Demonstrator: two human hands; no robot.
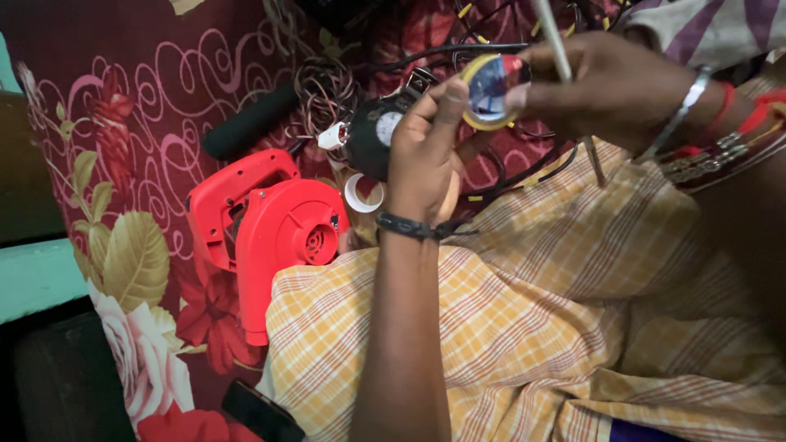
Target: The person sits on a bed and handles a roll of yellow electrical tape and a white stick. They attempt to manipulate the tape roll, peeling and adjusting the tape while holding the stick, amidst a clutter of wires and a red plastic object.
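My left hand (pixel 426 155) is raised over my lap, and its thumb and fingers grip a small roll of tape (pixel 491 92) with a yellow rim. My right hand (pixel 610 86) meets it from the right, its fingertips pinching the same roll, with a thin pale stick (pixel 553 37) passing between its fingers. Just behind my left hand lies a dark round motor-like part (pixel 372 135) with a white connector. A black band circles my left wrist, and metal and red bangles sit on the right wrist.
A red blower housing (pixel 270 229) lies on the maroon floral cloth (pixel 123 164) left of my knee. Near it are a white tape ring (pixel 363 194), a black cylinder (pixel 250 121), tangled black wires (pixel 458 49) and a dark phone-like slab (pixel 262 413). Yellow checked cloth (pixel 557 311) covers my lap.
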